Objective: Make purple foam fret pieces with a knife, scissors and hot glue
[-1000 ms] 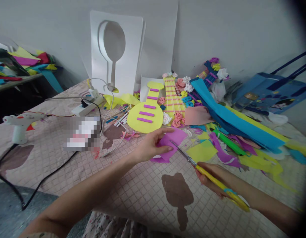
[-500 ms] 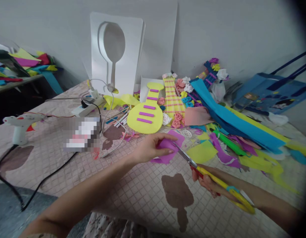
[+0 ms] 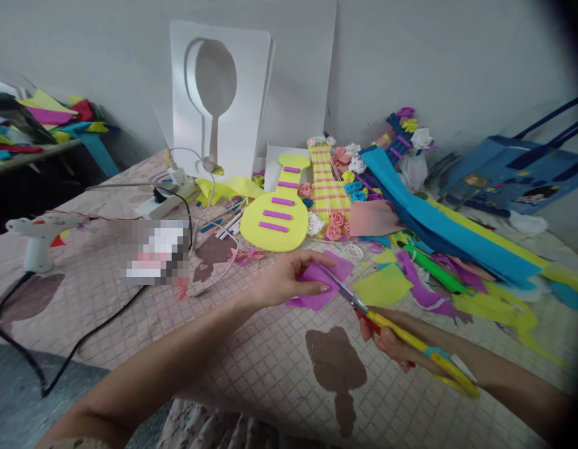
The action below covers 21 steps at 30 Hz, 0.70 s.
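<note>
My left hand (image 3: 291, 277) pinches a sheet of purple paper (image 3: 323, 299) between thumb and fingers, just above the table. In my right hand (image 3: 386, 337) is a pair of scissors (image 3: 401, 337) with yellow and red handles. The scissor blades point up and left and lie across the purple paper beside my left thumb. Behind my hands leans a yellow guitar shape (image 3: 274, 227) with several purple strips across it. Next to it stands another yellow piece (image 3: 323, 187) with strings and paper flowers.
A white glue gun (image 3: 38, 243) stands at the left, its black cord trailing off the table edge. A power strip (image 3: 162, 202) lies behind a blurred-out object. Blue paper strips (image 3: 443, 218), a green tool (image 3: 431, 268) and coloured scraps cover the right. A blue bag (image 3: 517, 168) stands behind.
The purple paper's far edge has shifted slightly to the right under the scissor blades. The scissors and my right hand have moved slightly up and left. My left hand stays nearly in place.
</note>
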Tool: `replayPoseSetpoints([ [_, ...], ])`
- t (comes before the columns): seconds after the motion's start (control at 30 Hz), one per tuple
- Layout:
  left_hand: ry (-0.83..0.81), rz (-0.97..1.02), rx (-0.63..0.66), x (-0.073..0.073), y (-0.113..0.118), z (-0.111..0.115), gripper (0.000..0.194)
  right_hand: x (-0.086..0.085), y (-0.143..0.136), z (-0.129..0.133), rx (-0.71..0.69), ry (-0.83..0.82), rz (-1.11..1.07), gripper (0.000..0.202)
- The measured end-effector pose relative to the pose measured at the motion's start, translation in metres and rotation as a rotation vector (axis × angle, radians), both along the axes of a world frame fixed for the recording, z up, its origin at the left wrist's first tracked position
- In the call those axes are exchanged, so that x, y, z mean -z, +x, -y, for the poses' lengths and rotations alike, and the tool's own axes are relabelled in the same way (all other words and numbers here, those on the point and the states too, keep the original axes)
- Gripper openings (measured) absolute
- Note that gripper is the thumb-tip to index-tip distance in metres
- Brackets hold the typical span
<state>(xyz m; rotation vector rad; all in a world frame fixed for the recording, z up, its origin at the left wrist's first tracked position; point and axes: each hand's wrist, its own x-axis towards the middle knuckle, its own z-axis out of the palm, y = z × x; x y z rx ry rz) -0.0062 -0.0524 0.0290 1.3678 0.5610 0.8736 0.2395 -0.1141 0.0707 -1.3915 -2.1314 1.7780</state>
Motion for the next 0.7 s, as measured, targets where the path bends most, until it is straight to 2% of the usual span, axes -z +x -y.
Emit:
replayPoseSetpoints([
  [0.3, -0.024, 0.023, 0.033, -0.002, 0.0, 0.0, 0.036, 0.012, 0.006, -0.001, 0.013, 0.029, 0.026, 0.042],
  [0.57, -0.007, 0.038, 0.03, -0.002, -0.003, -0.001, 0.034, 0.005, 0.001, -0.001, 0.021, -0.001, 0.005, 0.041],
  [0.7, 0.031, 0.024, 0.021, -0.001, -0.005, -0.002, 0.034, 0.002, 0.001, 0.0, -0.003, 0.06, 0.015, 0.043],
])
